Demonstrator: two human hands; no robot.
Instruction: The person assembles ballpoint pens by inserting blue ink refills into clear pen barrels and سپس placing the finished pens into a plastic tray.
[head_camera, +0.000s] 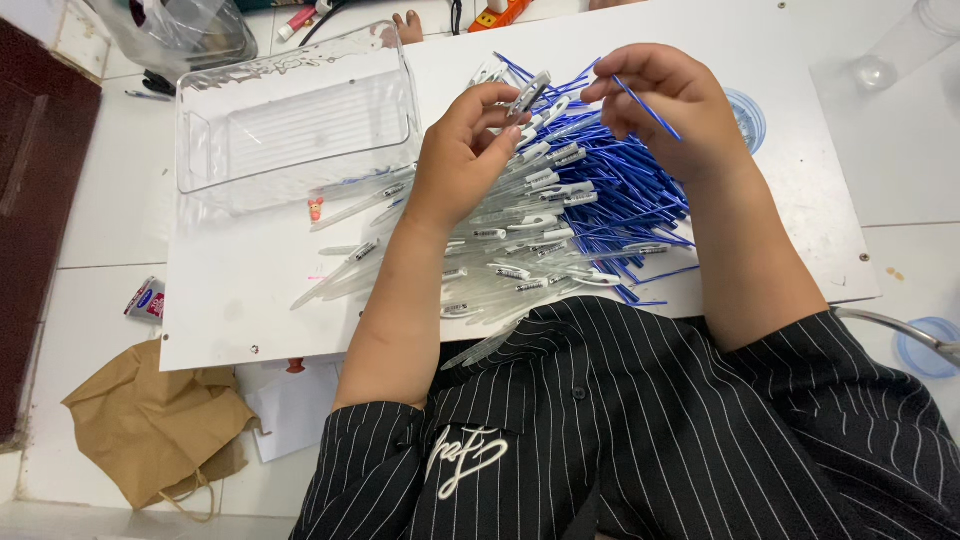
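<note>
My left hand (462, 150) holds a clear pen barrel (527, 97) above a heap of clear pen barrels (500, 250) on a white board (230, 300). My right hand (660, 105) pinches a thin blue refill (650, 110) between its fingers, close to the barrel's end. Under and beside my right hand lies a pile of blue refills (620, 190). Both forearms reach out from black pinstriped sleeves.
A clear plastic bin (295, 115) stands at the board's far left. A crumpled brown paper bag (150, 425) lies on the tiled floor at lower left. A small packet (147, 300) sits by the board's edge. A blue lid (925, 350) is at right.
</note>
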